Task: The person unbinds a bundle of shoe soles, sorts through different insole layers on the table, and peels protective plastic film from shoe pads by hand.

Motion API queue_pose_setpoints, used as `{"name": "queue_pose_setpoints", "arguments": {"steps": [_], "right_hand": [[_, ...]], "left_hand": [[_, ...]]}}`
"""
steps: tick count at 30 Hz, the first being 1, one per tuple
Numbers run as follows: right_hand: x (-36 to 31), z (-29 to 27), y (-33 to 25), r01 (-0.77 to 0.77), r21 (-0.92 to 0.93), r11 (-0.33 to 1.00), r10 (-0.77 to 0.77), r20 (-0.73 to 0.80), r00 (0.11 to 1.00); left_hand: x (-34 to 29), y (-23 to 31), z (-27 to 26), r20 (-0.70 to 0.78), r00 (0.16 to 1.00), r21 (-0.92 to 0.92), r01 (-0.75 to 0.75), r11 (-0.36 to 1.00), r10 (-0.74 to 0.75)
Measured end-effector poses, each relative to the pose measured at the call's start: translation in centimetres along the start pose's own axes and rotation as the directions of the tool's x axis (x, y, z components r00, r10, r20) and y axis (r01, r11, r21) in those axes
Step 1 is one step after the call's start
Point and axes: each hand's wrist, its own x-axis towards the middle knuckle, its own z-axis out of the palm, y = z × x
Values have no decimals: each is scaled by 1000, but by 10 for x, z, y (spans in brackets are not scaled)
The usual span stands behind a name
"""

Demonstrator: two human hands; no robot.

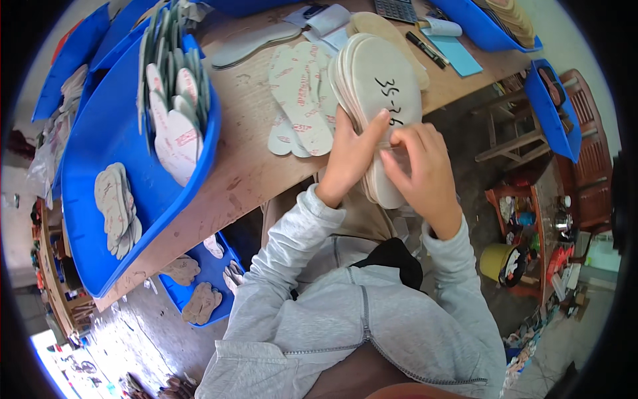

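Observation:
A thick stack of cream insoles [382, 73] with dark handwriting on top leans over the table's near edge. My left hand [351, 154] is wrapped round its left side, thumb lying on the top insole. Against the middle of the same stack, my right hand [425, 171] has its fingers curled in toward the thumb; whatever it pinches there is too small to make out. Left of the stack, several pale insoles with red print [302, 96] lie overlapped on the table. Another cream insole [392, 40] shows behind the stack.
A large blue bin [83, 219] with insoles covers the wooden table's [232, 166] left side. Grey insoles [256, 45], a black marker [425, 50], blue paper [458, 56] and a calculator [396, 9] lie farther back. Below are a blue tray [226, 302] and a yellow bucket [495, 263].

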Motion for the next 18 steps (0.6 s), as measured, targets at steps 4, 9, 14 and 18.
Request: {"name": "queue_pose_setpoints", "arguments": {"steps": [4,9,14,18], "right_hand": [[5,-2,8,18,18,1000,-18,28,999],[-4,0,5,-17,122,992,15,19,1000],[-2,-2,7,-2,33,999,1,32,1000],[7,-10,14,168,101,981,-166,-21,986]], "left_hand": [[7,-3,4,68,995,-25,75,997,-73],[7,-2,7,65,989,-39,134,990,-131],[9,-1,11,99,965,-232,261,937,-244],[18,1,15,65,993,-309,113,944,-97]]}}
